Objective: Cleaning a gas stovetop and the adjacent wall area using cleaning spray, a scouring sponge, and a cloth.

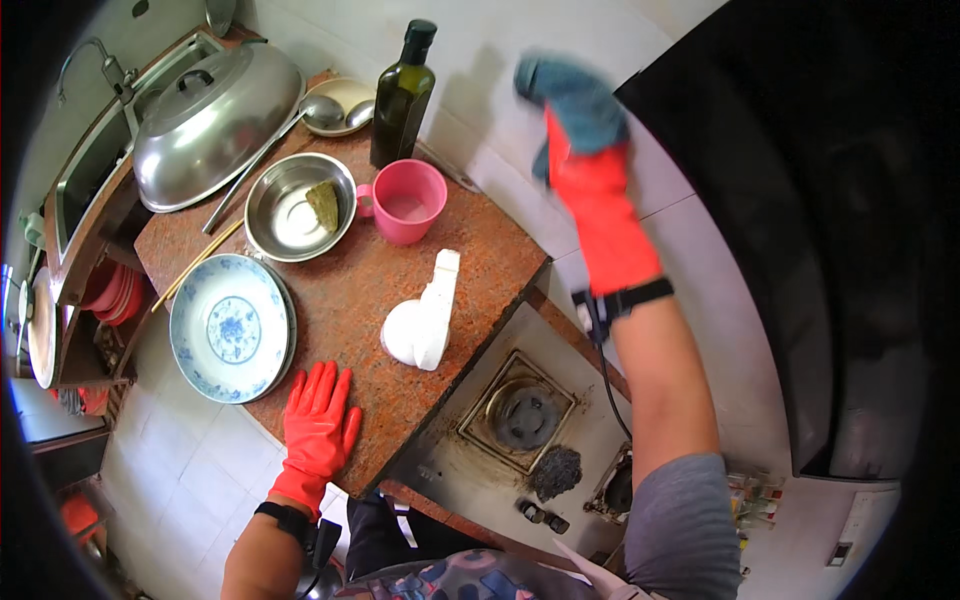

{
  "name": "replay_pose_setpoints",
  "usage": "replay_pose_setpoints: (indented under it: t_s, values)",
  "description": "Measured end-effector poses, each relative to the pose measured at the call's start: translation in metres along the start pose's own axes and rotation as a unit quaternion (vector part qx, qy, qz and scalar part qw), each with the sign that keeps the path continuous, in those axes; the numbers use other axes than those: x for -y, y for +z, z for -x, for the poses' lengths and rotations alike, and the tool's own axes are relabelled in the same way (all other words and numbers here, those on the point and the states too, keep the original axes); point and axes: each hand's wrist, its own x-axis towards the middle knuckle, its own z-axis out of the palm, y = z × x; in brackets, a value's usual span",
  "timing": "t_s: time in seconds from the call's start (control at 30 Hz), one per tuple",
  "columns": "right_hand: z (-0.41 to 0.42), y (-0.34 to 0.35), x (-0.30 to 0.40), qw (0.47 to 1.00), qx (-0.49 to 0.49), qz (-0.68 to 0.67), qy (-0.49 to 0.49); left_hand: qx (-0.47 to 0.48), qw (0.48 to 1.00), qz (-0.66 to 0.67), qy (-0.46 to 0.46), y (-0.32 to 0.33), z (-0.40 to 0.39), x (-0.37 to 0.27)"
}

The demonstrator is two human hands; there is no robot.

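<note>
My right hand (589,165), in a red rubber glove, holds a blurred blue-green cloth (577,97) against or close to the tiled wall (491,146). My left hand (319,420), in a matching glove, rests palm down with fingers apart on the reddish granite countertop (375,405). Just beyond its fingertips are stacked blue-and-white plates (232,330). A white plastic object (427,322) lies on the counter between the hands. Behind it stand a pink mug (409,201), a steel bowl (296,214) with a green piece (322,205) inside, and a dark green glass bottle (403,97).
A large domed steel lid (217,124) lies near the sink (90,161). Chopsticks (196,264), a long-handled ladle (255,161) and a small dish (345,90) sit nearby. Right of the counter is a gas stove (450,450) with a steel scourer (556,472); a black range hood (750,187) juts at right.
</note>
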Motion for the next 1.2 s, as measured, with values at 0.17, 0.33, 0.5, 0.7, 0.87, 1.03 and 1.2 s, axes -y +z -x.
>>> replay_pose_setpoints:
  t_s: [0.17, 0.33, 0.5, 0.7, 0.87, 1.03, 1.2]
  values:
    - [-0.035, 0.019, -0.017, 0.99, 0.03, 0.135, -0.04, -0.004, 1.0, 0.004, 0.013, 0.002, -0.003, 0.002]
    - [0.106, 0.012, -0.051, 0.967, 0.13, -0.127, 0.179, -0.007, 1.0, 0.007, 0.01, 0.0, 0.0, 0.002]
    - [0.176, -0.007, -0.076, 0.916, 0.11, -0.262, 0.285, 0.004, 1.0, 0.011, 0.022, -0.001, -0.002, -0.001]
    - [0.065, 0.028, -0.025, 0.994, 0.029, -0.081, 0.074, 0.0, 1.0, -0.021, 0.022, 0.003, -0.004, -0.007]
    - [0.128, 0.012, -0.047, 0.989, -0.021, -0.074, 0.127, 0.005, 0.999, -0.016, 0.03, 0.01, -0.003, -0.007]
    - [0.246, -0.093, -0.021, 0.959, -0.076, 0.003, 0.272, -0.003, 0.998, -0.031, 0.053, 0.011, -0.001, -0.008]
    - [0.29, -0.13, 0.006, 0.815, -0.49, 0.013, 0.309, -0.003, 0.998, -0.039, 0.052, 0.013, 0.0, -0.006]
